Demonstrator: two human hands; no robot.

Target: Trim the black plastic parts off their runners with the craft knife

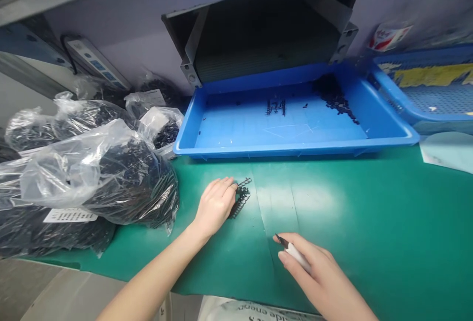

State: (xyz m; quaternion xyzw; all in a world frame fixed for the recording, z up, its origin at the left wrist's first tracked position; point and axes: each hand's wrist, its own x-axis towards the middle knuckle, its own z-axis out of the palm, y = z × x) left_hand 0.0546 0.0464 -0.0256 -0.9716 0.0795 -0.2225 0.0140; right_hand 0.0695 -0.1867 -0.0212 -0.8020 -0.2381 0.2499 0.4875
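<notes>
My left hand is on the green mat, its fingers curled over a small bunch of black plastic lattice parts. Some of these parts stick out to the right of the fingers; the rest are hidden under the hand. My right hand, lower and to the right, is closed around a small knife with a white handle. The knife's dark, pointed blade faces up and left, above the mat and apart from the black parts.
A blue tray with loose black parts stands behind the hands, below a dark chute opening. Clear bags of black parts crowd the left side. A blue basket and a pale sheet are at right.
</notes>
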